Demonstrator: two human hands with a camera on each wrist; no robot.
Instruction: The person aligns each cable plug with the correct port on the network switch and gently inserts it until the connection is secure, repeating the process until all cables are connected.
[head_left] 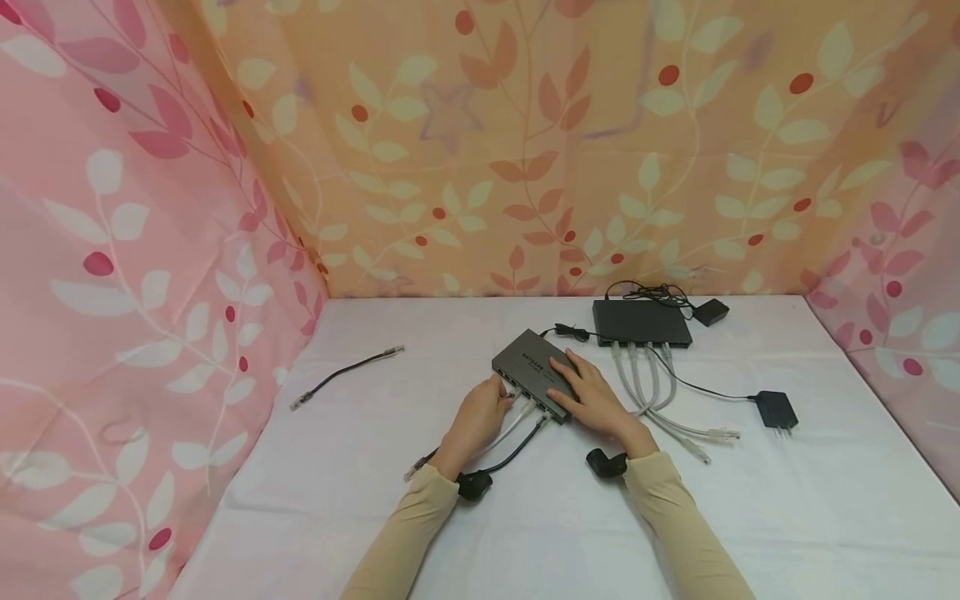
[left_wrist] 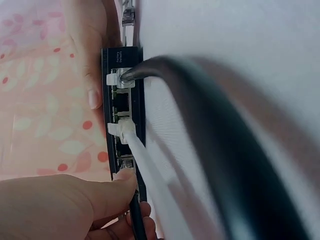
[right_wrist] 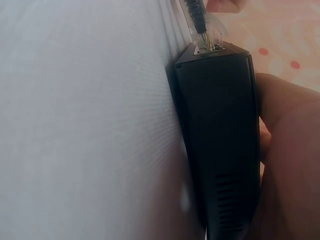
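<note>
A dark grey Netgear network switch [head_left: 525,358] lies turned at an angle on the table, its ports facing the near left. My left hand [head_left: 480,417] pinches the plug of a short black network cable [left_wrist: 136,215] right at a port near one end of the row. From a middle port runs a white network cable [left_wrist: 145,172]. Another black network cable [left_wrist: 192,115] is plugged in near the opposite end, with an unfilled port between these two. My right hand [head_left: 596,404] rests on the switch's top with its fingers spread.
Behind to the right stands a second black switch [head_left: 641,323] with several grey cables [head_left: 652,392] plugged into its front. A power adapter [head_left: 776,410] lies at the right, another adapter [head_left: 711,312] at the back. One loose black cable [head_left: 345,371] lies at the left.
</note>
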